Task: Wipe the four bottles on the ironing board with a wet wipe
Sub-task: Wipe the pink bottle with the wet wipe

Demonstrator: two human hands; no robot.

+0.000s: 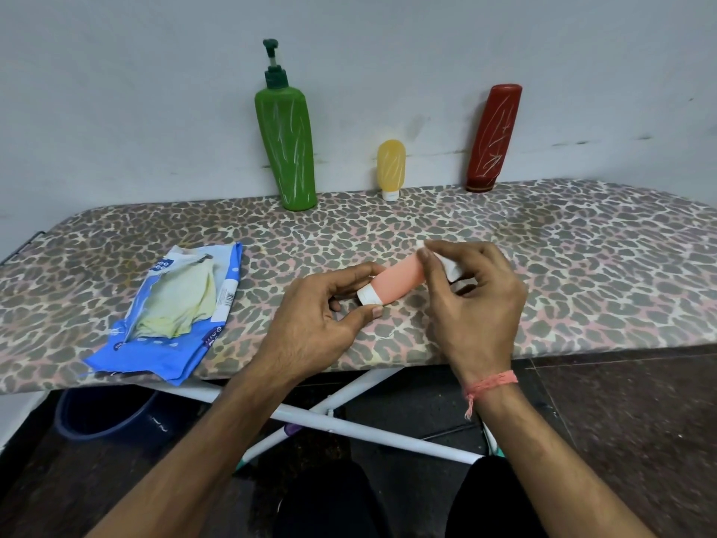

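My left hand (pixel 326 308) grips the white cap end of a small pink bottle (pixel 399 281), held tilted just above the ironing board (pixel 543 266). My right hand (pixel 469 300) pinches a folded white wet wipe (pixel 452 267) against the bottle's upper end. Along the far edge, against the wall, stand a tall green pump bottle (pixel 289 149), a small yellow bottle (pixel 391 167) resting on its white cap, and a dark red bottle (pixel 492 137) standing cap down. All three carry pale scribble marks.
A blue wet wipe pack (pixel 182 335), torn open with a yellowish sheet showing, lies at the board's near left edge. Under the board are its white crossed legs (pixel 349 417), a dark blue bucket (pixel 101 417) at left, and a dark tiled floor.
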